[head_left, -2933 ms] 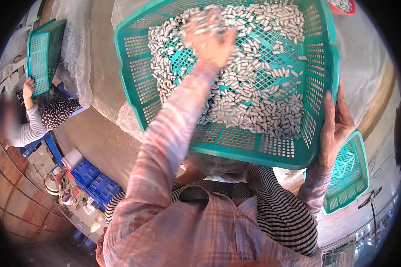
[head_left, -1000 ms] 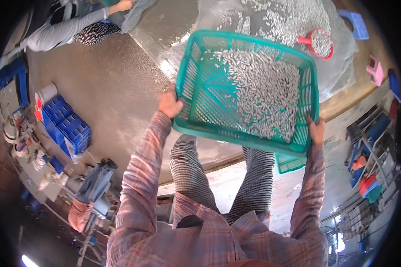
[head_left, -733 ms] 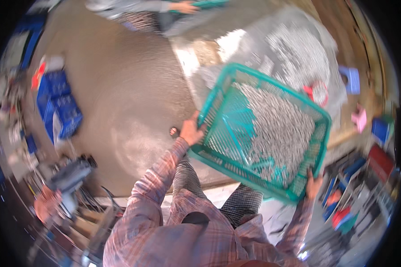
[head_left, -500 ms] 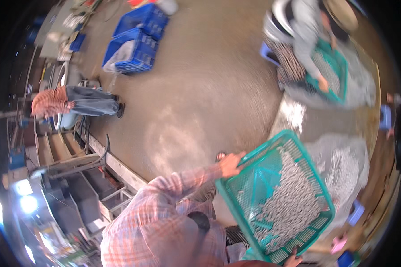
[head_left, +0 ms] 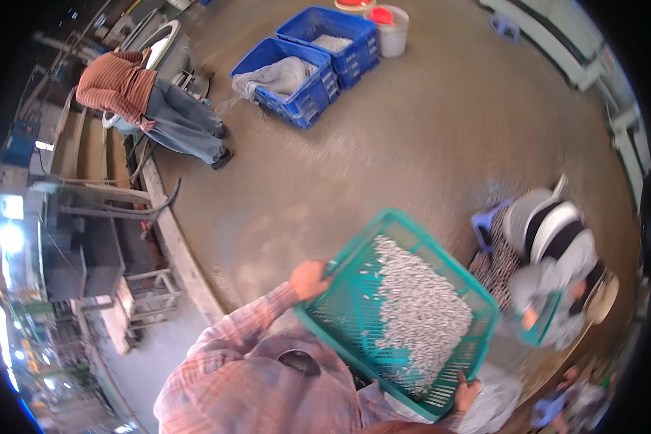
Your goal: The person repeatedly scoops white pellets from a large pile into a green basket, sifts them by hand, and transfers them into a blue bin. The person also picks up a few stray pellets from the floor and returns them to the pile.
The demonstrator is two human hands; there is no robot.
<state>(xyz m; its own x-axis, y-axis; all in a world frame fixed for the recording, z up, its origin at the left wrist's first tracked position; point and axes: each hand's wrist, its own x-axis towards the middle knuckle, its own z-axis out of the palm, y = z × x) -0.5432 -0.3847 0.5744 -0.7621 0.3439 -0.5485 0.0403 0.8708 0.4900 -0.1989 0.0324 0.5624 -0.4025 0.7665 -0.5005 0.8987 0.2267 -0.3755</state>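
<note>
A green plastic basket (head_left: 325, 343) is held up in front of me, tilted, with slotted sides. Many small whitish-grey pieces (head_left: 427, 311) lie heaped toward its right side; their exact kind I cannot make out. My left hand (head_left: 311, 280) is closed round the basket's left rim. At the lower right corner, my right hand (head_left: 466, 394) grips the rim, its fingers over the edge. Both forearms wear plaid sleeves.
Two blue crates (head_left: 296, 119) stand on the wet floor beside a white bucket (head_left: 390, 40). A person in a striped top (head_left: 119, 87) bends at the left. Another person (head_left: 550, 231) sits at the right with a green basket (head_left: 542, 322). A concrete curb (head_left: 184, 249) runs along the left.
My view has turned, so the crates and the seated person appear shifted. The basket has moved left in the picture, still held by both hands. The pieces remain heaped in it.
</note>
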